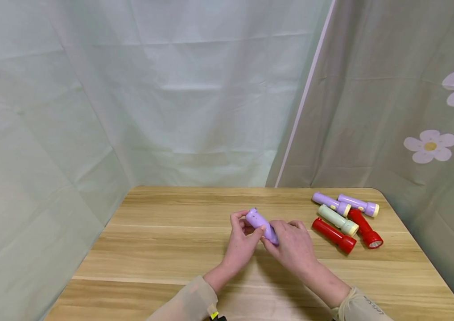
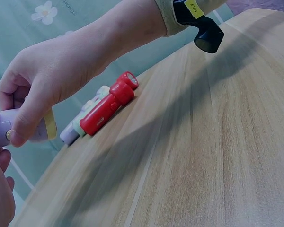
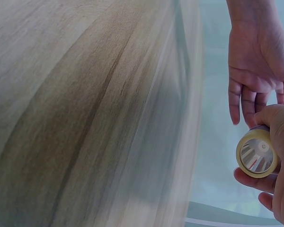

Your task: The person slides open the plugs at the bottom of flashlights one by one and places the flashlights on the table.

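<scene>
Over the middle of the table, both hands hold a light purple flashlight [image 1: 259,222] raised and tilted. My left hand [image 1: 241,244] is at its tail end, thumb on the side and fingers behind the barrel. Farther down toward the head, my right hand [image 1: 294,249] grips the barrel and covers the head in the head view. In the left wrist view the right thumb lies beside a small yellow switch [image 2: 9,135] on the barrel. The right wrist view shows the pale yellow rim [image 3: 242,160] and reflector facing that camera, with the left palm [image 3: 260,61] beyond.
At the table's right lie more flashlights: two purple, one by the back edge [image 1: 356,203] and one beside it [image 1: 327,201], a pale green one [image 1: 333,217], and two red ones [image 1: 331,234] [image 1: 362,225]. Curtains [image 1: 211,98] hang behind the wooden table [image 1: 163,249].
</scene>
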The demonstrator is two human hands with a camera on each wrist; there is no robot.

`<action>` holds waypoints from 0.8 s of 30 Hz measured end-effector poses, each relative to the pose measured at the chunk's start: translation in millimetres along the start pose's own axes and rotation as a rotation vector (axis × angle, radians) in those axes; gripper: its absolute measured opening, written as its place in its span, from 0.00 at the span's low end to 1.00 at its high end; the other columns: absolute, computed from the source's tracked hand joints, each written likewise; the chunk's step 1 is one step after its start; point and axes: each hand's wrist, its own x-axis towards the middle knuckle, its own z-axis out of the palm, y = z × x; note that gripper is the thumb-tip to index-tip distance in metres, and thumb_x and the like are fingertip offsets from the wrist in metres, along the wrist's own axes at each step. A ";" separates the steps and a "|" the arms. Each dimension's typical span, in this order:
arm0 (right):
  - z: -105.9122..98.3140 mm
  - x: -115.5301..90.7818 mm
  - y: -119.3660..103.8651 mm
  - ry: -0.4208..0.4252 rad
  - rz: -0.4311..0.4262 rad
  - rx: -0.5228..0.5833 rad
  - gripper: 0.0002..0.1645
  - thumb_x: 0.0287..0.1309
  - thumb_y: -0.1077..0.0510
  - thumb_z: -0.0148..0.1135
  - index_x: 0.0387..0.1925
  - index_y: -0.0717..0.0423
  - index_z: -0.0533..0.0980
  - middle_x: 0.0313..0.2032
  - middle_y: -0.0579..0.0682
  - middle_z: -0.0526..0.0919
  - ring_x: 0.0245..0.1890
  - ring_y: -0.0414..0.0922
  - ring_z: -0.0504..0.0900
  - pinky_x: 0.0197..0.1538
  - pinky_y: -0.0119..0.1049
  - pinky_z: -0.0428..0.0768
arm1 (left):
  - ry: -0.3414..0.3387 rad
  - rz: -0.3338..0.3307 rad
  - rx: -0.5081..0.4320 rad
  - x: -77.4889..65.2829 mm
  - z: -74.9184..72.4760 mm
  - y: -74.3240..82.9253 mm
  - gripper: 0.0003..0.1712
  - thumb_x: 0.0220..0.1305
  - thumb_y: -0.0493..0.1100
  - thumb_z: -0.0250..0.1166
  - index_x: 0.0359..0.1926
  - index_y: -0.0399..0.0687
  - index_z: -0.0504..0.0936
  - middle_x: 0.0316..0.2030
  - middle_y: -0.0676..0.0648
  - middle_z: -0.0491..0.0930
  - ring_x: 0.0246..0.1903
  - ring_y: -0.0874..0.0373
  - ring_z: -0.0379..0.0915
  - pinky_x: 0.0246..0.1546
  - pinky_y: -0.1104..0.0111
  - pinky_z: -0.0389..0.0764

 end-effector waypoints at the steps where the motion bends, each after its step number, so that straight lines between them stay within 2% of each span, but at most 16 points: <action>1: 0.1 0.0 0.1 0.000 0.000 0.000 0.23 0.52 0.45 0.77 0.43 0.54 0.79 0.33 0.47 0.85 0.29 0.44 0.82 0.51 0.47 0.74 | -0.001 0.001 -0.001 -1.4 -0.1 3.4 0.32 0.68 0.33 0.66 0.65 0.43 0.57 0.46 0.39 0.78 0.48 0.48 0.77 0.47 0.69 0.78; 4: 0.1 -0.1 0.2 -0.001 -0.002 0.000 0.23 0.52 0.45 0.77 0.43 0.53 0.79 0.33 0.47 0.85 0.29 0.44 0.82 0.51 0.47 0.74 | -0.002 0.003 -0.006 -4.2 -0.3 11.0 0.32 0.68 0.34 0.66 0.64 0.42 0.57 0.47 0.39 0.78 0.47 0.48 0.76 0.47 0.69 0.78; 12: -0.2 -0.7 0.0 -0.006 0.003 0.009 0.22 0.52 0.46 0.77 0.42 0.53 0.79 0.33 0.46 0.84 0.29 0.43 0.82 0.51 0.47 0.74 | -0.006 -0.019 0.002 2.8 -1.1 -9.2 0.33 0.67 0.35 0.67 0.66 0.46 0.58 0.47 0.40 0.78 0.48 0.49 0.76 0.48 0.67 0.78; 17: 0.9 -1.4 0.1 0.010 -0.004 0.006 0.22 0.51 0.45 0.77 0.41 0.52 0.79 0.31 0.46 0.84 0.28 0.43 0.82 0.50 0.47 0.74 | -0.016 -0.006 -0.028 2.7 -2.5 -13.4 0.34 0.67 0.39 0.69 0.66 0.50 0.59 0.47 0.42 0.78 0.47 0.52 0.77 0.49 0.65 0.78; 24: 2.0 -2.6 0.8 0.022 -0.015 -0.003 0.22 0.51 0.45 0.77 0.41 0.53 0.79 0.32 0.46 0.85 0.29 0.43 0.83 0.50 0.46 0.74 | -0.026 0.002 -0.039 2.4 -3.7 -14.3 0.34 0.66 0.40 0.70 0.65 0.49 0.60 0.45 0.41 0.79 0.46 0.52 0.77 0.47 0.66 0.79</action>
